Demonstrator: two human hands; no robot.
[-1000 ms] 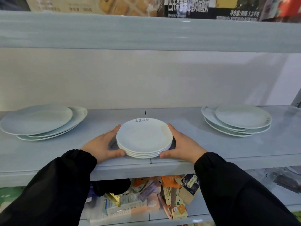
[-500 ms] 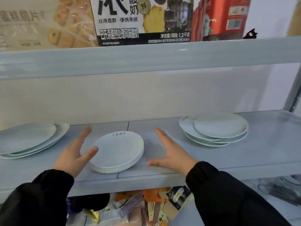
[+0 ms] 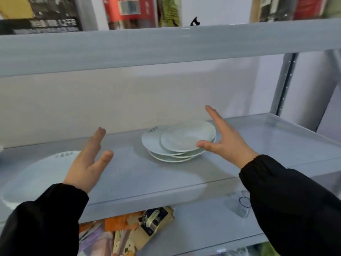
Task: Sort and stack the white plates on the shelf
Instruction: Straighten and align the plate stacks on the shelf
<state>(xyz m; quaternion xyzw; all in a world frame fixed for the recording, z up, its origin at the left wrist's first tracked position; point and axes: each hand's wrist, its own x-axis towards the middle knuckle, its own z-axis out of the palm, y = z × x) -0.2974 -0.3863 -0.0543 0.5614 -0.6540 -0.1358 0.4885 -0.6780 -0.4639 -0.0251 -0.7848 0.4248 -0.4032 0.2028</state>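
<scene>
While both hands are hanging spread and empty, the right hand (image 3: 226, 143) is nearing the untidy plates (image 3: 178, 143) toward the shelf's (image 3: 276, 143) right end, the left hand (image 3: 88, 163) farther off. Squaring them probably calls for cupping both sides.

An untidy pile of white plates (image 3: 177, 143) sits mid-shelf (image 3: 184, 174), its plates offset from one another, the top one shifted right. A neater white stack (image 3: 36, 176), blurred, lies at the shelf's left front.

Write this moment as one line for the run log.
left hand: open, empty | right hand: open, thumb by uneven plate pile | neat plate stack: on shelf, untouched
</scene>
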